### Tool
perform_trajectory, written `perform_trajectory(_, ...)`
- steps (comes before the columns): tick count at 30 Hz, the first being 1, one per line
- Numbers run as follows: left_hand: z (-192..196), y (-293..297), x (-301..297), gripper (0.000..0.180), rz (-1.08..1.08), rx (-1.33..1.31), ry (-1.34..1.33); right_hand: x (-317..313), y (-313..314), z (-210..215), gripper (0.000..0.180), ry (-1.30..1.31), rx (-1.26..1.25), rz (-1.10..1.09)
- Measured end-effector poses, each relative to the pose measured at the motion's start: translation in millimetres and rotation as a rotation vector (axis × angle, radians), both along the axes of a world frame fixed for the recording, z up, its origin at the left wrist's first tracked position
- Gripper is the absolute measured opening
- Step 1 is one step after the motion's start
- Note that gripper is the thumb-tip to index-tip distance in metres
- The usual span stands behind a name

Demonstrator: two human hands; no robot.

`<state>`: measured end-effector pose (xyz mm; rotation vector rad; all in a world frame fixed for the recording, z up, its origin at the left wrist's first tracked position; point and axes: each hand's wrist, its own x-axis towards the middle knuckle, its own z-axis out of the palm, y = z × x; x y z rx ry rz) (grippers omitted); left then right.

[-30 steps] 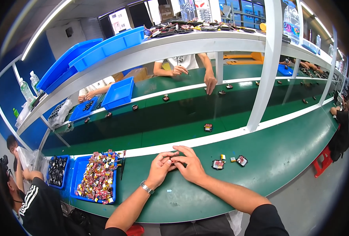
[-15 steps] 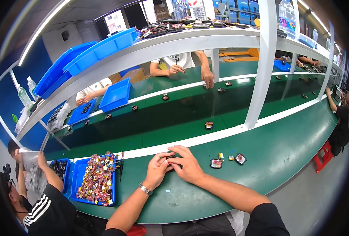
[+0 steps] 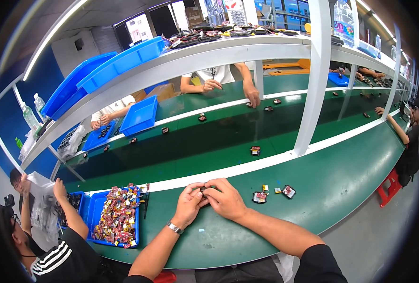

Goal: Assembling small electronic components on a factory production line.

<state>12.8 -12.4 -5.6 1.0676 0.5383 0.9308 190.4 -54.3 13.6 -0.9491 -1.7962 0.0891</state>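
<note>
Both of my hands meet over the green bench (image 3: 247, 236), with their fingertips pinched together around a small black electronic unit (image 3: 203, 190), mostly hidden by the fingers. My left hand (image 3: 188, 206), with a metal watch on its wrist, grips it from the left. From the right, my right hand (image 3: 224, 200) closes on it with thumb and fingers. To the right lie two black-framed units with red boards, one nearer (image 3: 259, 197) and one farther right (image 3: 288, 191). Small yellow-and-white parts (image 3: 278, 190) sit beside them.
Left of my hands, a blue tray (image 3: 136, 221) holds a heap of small red-and-yellow parts. Black tweezers (image 3: 146, 203) lie beside it. Beyond the white rail (image 3: 171, 183), a green conveyor belt (image 3: 204, 153) carries spaced units. A white post (image 3: 311, 104) rises ahead. A co-worker (image 3: 63, 254) at left handles a plastic bag.
My right-hand fingers have curled in closer over the small unit. Units on the belt have shifted slightly right. The left co-worker's bag and hands have moved right; a person at far right reaches toward the belt.
</note>
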Motion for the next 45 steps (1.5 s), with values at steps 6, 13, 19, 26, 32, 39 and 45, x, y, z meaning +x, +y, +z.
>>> perform_trajectory(6,0.8,-0.3,0.5,0.026,-0.008,0.006,-0.004,-4.5,-2.9,2.8,0.023,0.023,0.002,-0.049)
perform_trajectory(13,2.2,-0.3,2.6,0.027,0.007,-0.023,-0.004,-4.2,-1.6,-1.2,0.022,-0.034,-0.016,-0.099)
perform_trajectory(19,0.4,0.7,1.5,0.027,0.024,-0.010,0.034,4.1,-1.1,6.1,0.025,-0.155,-0.041,-0.110)
perform_trajectory(26,-4.8,3.7,-0.7,0.014,0.073,0.078,0.089,13.9,6.1,1.5,0.020,-0.166,-0.075,-0.007)
perform_trajectory(32,-6.0,6.1,-3.8,0.012,0.038,0.217,0.211,13.9,3.7,-2.0,0.008,0.007,-0.286,0.102)
perform_trajectory(39,-6.9,12.9,-13.7,0.014,0.034,0.408,0.290,14.4,3.3,-1.9,0.010,-0.132,-0.364,0.123)
perform_trajectory(45,9.7,6.2,-9.8,0.013,0.074,0.557,0.518,17.0,1.5,-0.8,0.011,-0.199,-0.355,0.128)
